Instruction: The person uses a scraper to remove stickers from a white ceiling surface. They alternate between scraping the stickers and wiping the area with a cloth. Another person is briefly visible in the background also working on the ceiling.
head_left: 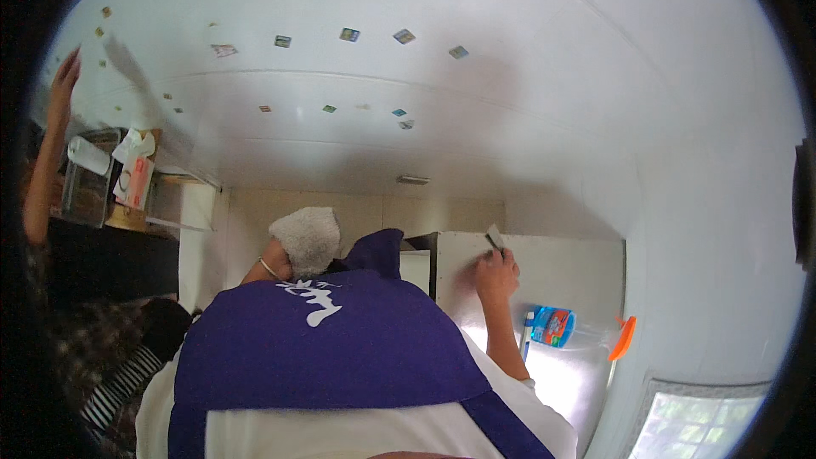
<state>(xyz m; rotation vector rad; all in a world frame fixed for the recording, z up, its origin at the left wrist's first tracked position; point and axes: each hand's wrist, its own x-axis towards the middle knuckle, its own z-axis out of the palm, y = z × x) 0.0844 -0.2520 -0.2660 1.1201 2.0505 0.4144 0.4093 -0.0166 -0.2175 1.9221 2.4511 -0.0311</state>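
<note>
A pale terry cloth (311, 239) is bunched in my left hand (276, 260), which shows only partly beyond my purple apron (319, 344). My right hand (497, 275) grips a small scraper (495, 239) with a dark handle and a flat light blade. This hand is over the white cabinet top (561, 261), close to its wall-side edge; whether the blade touches the top, I cannot tell. Beside my right forearm lie a spray bottle of blue liquid (552, 326) with an orange trigger head (623, 339) and a slim blue-and-white object (527, 335).
The white wall (561, 64) before me carries several small stickers (349, 34). At left, another person's arm (50, 146) reaches up by the wall. A paper roll (89, 155), a clear bin (89, 194) and a tissue box (135, 182) stand there. A window (698, 424) is at lower right.
</note>
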